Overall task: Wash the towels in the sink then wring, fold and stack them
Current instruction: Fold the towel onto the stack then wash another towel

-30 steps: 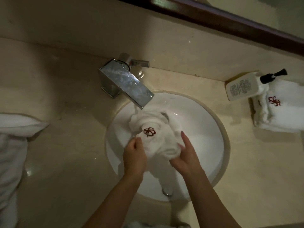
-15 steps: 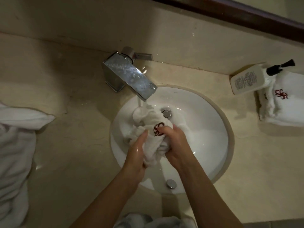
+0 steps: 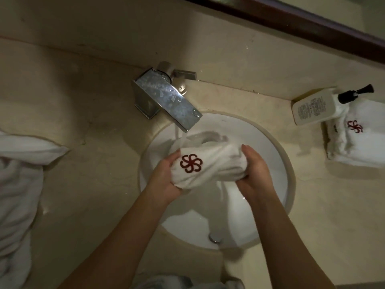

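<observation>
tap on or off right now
On. A thin stream of water falls from the tap spout onto the towel that the left hand and right hand grip over the sink.

Your left hand [image 3: 164, 176]: fingers curled, gripping left end of towel [image 3: 208, 165]. Your right hand [image 3: 255, 170]: fingers curled over right end. Both forearms extended forward, converging.

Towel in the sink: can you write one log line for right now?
step: washing | towel: under tap | left hand, right hand: gripping towel
</observation>
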Available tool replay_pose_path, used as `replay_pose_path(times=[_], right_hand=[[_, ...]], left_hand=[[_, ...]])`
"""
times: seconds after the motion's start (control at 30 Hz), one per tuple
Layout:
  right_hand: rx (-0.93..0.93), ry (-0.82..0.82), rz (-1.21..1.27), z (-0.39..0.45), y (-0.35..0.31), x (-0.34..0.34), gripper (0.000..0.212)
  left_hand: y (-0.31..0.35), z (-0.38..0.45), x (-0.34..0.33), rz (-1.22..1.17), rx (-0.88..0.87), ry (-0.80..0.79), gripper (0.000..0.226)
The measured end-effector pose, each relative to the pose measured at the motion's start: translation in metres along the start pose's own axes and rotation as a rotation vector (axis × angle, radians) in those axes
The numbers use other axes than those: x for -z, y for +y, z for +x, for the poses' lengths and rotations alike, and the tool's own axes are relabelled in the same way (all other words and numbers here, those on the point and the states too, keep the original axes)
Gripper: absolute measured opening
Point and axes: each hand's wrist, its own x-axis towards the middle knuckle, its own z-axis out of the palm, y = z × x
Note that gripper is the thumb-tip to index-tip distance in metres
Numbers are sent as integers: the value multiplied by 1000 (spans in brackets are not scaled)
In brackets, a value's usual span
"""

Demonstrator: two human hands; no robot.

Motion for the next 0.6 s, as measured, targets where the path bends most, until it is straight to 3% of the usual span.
replay_pose_path(times=[0.1, 0.2, 0.27, 0.37, 0.47, 0.53, 0.6], right_hand=[[-129, 70, 95, 9, -6, 7, 41], [-263, 25, 59, 1, 9, -13, 42], [-200, 21, -169, -8, 25, -37, 35], [9, 7, -481, -7, 38, -67, 26], [79, 38, -430, 15, 37, -77, 58], [-14, 54, -310, 34, 42, -74, 81], [-206, 84, -124, 43, 52, -67, 74]], left_hand=[[5, -3, 6, -13, -231, -43, 42], [3, 17, 8, 63, -284, 58, 38], [4, 30, 2, 107, -180, 183, 51], [8, 50, 0, 161, -143, 226, 58], [10, 48, -5, 74, -209, 174, 72], [9, 45, -5, 8, -219, 54, 79], [2, 47, -3, 9, -255, 134, 65]])
